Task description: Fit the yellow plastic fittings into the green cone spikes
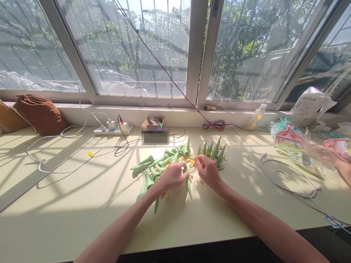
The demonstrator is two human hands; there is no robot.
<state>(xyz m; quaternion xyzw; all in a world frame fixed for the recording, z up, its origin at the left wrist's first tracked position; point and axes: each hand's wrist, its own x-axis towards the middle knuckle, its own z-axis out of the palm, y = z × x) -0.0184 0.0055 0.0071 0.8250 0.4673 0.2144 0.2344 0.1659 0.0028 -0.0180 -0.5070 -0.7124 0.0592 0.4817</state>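
Observation:
My left hand [173, 176] is closed in a pinch on a green plastic cone [189, 189], whose pointed end hangs toward me. Just to the right, my right hand [207, 169] has thumb and forefinger pressed together near small yellow plastic pieces [189, 160]; what they grip is too small to make out. Beside and beyond my left hand lies a loose pile of green cones and tubes [149, 178], with yellow bits among them. Several green cones [216, 149] stand point-up behind my right hand.
A co-worker's hand [326, 154] is at the right, by pink and green brush-and-dustpan sets [290, 137] in plastic. Coiled white cable [287, 182] lies nearer. At the back are a power strip [112, 130], a small cardboard box [159, 121], a bottle [257, 117] and a brown bag [41, 115].

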